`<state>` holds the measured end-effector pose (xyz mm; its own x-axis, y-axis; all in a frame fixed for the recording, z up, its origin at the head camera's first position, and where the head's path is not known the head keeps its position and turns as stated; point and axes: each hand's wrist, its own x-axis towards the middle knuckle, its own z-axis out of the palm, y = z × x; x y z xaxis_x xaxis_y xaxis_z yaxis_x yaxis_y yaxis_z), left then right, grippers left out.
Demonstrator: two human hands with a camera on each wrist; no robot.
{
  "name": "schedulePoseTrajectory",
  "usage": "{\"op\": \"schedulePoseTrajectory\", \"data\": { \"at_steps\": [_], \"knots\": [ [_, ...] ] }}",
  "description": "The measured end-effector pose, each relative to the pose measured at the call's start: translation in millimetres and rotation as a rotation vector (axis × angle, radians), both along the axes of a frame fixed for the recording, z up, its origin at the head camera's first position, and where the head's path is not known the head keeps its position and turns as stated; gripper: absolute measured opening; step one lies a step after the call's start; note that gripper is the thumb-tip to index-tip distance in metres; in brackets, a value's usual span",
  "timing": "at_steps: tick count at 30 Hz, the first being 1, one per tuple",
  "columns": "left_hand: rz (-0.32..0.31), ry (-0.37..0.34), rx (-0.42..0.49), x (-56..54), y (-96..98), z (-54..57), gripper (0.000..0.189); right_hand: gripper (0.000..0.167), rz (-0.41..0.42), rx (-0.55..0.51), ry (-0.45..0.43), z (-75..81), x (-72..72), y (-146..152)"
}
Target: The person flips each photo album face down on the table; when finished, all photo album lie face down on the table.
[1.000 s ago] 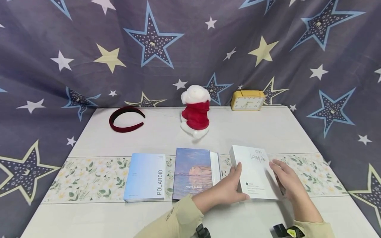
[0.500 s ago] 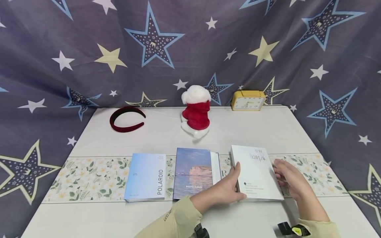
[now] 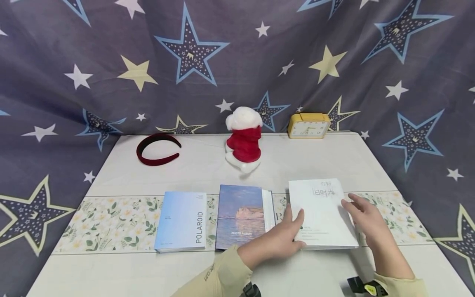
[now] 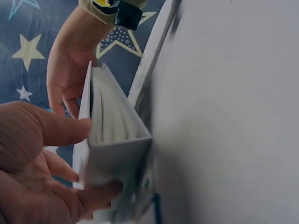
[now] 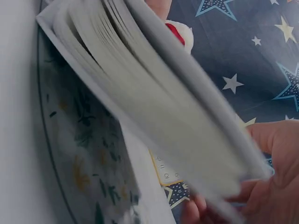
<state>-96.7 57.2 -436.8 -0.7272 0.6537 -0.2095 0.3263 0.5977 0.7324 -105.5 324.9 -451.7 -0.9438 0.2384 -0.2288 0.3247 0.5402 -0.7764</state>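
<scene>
White and thick with pale pages, the album (image 3: 320, 212) lies between both hands at the right of the worktop (image 3: 196, 175). The left hand (image 3: 280, 242) has a firm-looking grip on its near left corner, thumb at the near end, fingers about the spine and cover; the right hand (image 3: 367, 216) keeps a narrow grip on the right edge towards the far corner, though blur hides how tightly. Over the last second the spine has dropped out of the head view and the cover's right edge has swung further right, which suggests the album is being tilted or turned in place, its pose not yet settled. Just left of it, the seascape album (image 3: 239, 214) is unmoved, as is the blue POLAROID album (image 3: 182, 220) beyond. At the far side, the headband (image 3: 157, 162), plush toy (image 3: 243, 142) and yellow clock (image 3: 309, 127) have also stayed put.
</scene>
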Motion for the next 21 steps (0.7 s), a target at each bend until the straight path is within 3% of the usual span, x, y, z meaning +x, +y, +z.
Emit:
{"op": "schedulePoseTrajectory", "data": {
  "at_steps": [4, 7, 13, 21],
  "knots": [
    [0.03, 0.021, -0.031, 2.1, 1.2, 4.8, 0.082, 0.077, 0.074, 0.001, 0.017, 35.8, 12.0, -23.3],
    [0.054, 0.032, -0.05, 3.9, 1.9, 7.1, 0.084, 0.075, 0.114, 0.039, 0.042, 47.9, 16.0, -32.7],
    [0.069, 0.037, -0.05, 2.9, 1.3, 9.6, 0.086, 0.071, 0.146, 0.028, 0.142, 52.4, 17.9, -39.7],
    [0.06, -0.009, -0.019, 1.3, 1.3, 6.0, 0.091, 0.073, 0.198, -0.031, 0.257, 55.2, 18.1, -46.9]
  ]
}}
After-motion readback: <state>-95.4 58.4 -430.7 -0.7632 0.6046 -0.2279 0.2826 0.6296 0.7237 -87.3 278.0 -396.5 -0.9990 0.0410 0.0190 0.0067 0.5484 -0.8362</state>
